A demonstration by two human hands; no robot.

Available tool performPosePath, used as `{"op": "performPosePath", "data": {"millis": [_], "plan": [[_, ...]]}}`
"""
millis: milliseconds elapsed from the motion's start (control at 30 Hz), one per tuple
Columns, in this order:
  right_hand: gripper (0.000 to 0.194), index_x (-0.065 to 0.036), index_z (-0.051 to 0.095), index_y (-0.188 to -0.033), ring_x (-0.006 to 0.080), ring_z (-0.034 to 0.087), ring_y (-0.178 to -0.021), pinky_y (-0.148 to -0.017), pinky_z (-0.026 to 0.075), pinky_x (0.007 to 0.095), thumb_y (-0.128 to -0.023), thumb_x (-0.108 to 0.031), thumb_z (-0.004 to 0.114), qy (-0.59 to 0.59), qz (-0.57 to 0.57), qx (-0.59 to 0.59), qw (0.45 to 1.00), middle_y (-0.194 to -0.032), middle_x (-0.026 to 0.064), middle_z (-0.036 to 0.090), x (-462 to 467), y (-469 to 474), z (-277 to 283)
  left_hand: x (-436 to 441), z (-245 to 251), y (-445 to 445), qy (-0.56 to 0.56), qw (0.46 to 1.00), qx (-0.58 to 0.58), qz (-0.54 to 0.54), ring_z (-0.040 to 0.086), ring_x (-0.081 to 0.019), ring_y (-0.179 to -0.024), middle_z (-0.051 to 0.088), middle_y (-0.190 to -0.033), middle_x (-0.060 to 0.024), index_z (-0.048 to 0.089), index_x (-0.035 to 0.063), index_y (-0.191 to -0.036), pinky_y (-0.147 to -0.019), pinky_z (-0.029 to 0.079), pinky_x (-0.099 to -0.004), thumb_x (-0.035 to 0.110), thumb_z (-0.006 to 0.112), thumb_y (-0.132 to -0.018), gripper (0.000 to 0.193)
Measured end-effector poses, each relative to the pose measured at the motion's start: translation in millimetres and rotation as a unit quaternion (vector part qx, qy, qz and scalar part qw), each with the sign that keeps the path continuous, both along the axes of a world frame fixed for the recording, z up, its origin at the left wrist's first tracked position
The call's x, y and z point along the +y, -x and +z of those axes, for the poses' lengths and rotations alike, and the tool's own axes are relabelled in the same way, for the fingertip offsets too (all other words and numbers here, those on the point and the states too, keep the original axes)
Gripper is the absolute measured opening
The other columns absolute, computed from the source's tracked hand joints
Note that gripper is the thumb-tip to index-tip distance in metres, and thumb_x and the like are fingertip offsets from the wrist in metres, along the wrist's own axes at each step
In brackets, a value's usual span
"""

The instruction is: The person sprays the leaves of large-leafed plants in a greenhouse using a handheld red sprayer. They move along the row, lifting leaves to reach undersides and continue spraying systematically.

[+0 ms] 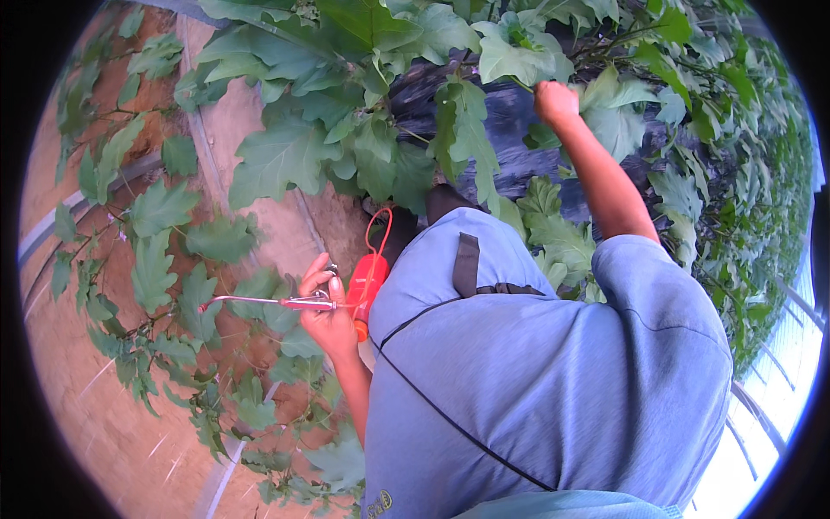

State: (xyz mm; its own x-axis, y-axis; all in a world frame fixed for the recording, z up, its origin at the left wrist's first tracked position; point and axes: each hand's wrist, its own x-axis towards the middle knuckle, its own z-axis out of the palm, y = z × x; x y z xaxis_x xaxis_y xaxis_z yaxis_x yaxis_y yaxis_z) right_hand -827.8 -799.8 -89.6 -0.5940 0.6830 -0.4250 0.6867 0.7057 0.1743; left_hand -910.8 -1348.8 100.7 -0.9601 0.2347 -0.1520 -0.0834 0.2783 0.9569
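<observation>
My left hand (pixel 327 318) is wrapped round the handle of a small sprayer wand (pixel 295 302); its thin metal tube points left and ends in a red tip. Right beside that hand hangs a red plastic bottle (pixel 368 280) with an orange cap, and a red hose (pixel 388 237) loops above it. Farther forward and to the right, my right hand (pixel 556 102) is closed on a green leaf stalk (pixel 521 84), whose broad, lobed leaf (pixel 509 58) spreads to the left. The fingertips of the right hand are hidden.
Leafy plants, seemingly eggplants (pixel 292 152), crowd the front and left. Dense foliage (pixel 746 194) fills the right side. Dark plastic sheeting (pixel 506 139) covers the ground ahead. Pale pipes or strips (pixel 204 146) cross the brown soil (pixel 117 441) at left. A black cord (pixel 447 415) crosses my blue shirt.
</observation>
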Motion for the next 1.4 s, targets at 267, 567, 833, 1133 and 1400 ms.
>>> {"op": "performPosePath", "data": {"millis": [267, 567, 833, 1133, 1400], "plan": [[0.033, -0.010, 0.076, -0.128, 0.0427, 0.073, -0.119, -0.105, 0.057, 0.0534, -0.101, -0.023, 0.065, 0.126, -0.189, 0.212, 0.950, -0.125, 0.0242, 0.077, -45.2, -44.8, -84.1, 13.0, 12.8, -5.1, 0.011, 0.999, 0.012, -0.032, 0.066, -0.0272, -0.128, 0.067, -0.144, -0.0227, 0.068, 0.0002, -0.116, -0.111, 0.050, -0.0402, 0.010, 0.077, -0.103, 0.019], [0.042, -0.006, 0.074, -0.135, 0.0406, 0.074, -0.120, -0.105, 0.057, 0.0465, -0.097, -0.024, 0.074, 0.398, -0.318, 0.323, 0.798, -0.125, 0.0237, 0.078, -77.2, -19.9, -123.5, 50.7, 31.5, 0.7, 0.036, 0.988, 0.030, -0.145, 0.065, -0.0297, -0.132, 0.068, -0.143, -0.0216, 0.072, 0.0005, -0.113, -0.112, 0.050, -0.0429, 0.015, 0.083, -0.099, 0.023], [0.079, -0.010, 0.047, -0.161, 0.0399, 0.034, -0.160, -0.122, 0.032, 0.0582, -0.091, -0.025, 0.078, -0.106, -0.105, 0.322, 0.935, -0.172, 0.0157, 0.040, -93.0, -18.0, -57.1, 60.0, 42.0, 5.0, 0.079, 0.964, 0.055, -0.248, 0.065, -0.0357, -0.131, 0.070, -0.141, -0.0184, 0.073, 0.0043, -0.114, -0.106, 0.053, -0.0450, 0.007, 0.087, -0.089, 0.029], [0.034, -0.005, 0.078, -0.118, 0.0391, 0.074, -0.110, -0.096, 0.059, 0.0485, -0.092, -0.025, 0.085, 0.405, 0.187, 0.457, 0.770, -0.116, 0.0170, 0.078, -215.2, 44.4, 79.1, 35.5, 52.0, 11.5, 0.028, 0.976, -0.030, -0.212, 0.073, -0.0169, -0.095, 0.062, -0.147, -0.0183, 0.071, 0.0001, -0.121, -0.065, 0.064, -0.0313, 0.005, 0.083, -0.094, 0.030], [0.089, -0.004, 0.062, -0.149, 0.0346, 0.060, -0.140, -0.114, 0.045, 0.0496, -0.072, -0.036, 0.096, 0.608, 0.470, 0.345, 0.538, -0.148, 0.0162, 0.065, -378.8, 165.5, 185.8, -44.8, 41.8, 38.5, -0.046, 0.988, -0.049, -0.138, 0.068, -0.0179, -0.087, 0.073, -0.112, -0.0103, 0.068, 0.0045, -0.116, -0.076, 0.055, -0.0340, 0.014, 0.086, -0.094, 0.030]]}}
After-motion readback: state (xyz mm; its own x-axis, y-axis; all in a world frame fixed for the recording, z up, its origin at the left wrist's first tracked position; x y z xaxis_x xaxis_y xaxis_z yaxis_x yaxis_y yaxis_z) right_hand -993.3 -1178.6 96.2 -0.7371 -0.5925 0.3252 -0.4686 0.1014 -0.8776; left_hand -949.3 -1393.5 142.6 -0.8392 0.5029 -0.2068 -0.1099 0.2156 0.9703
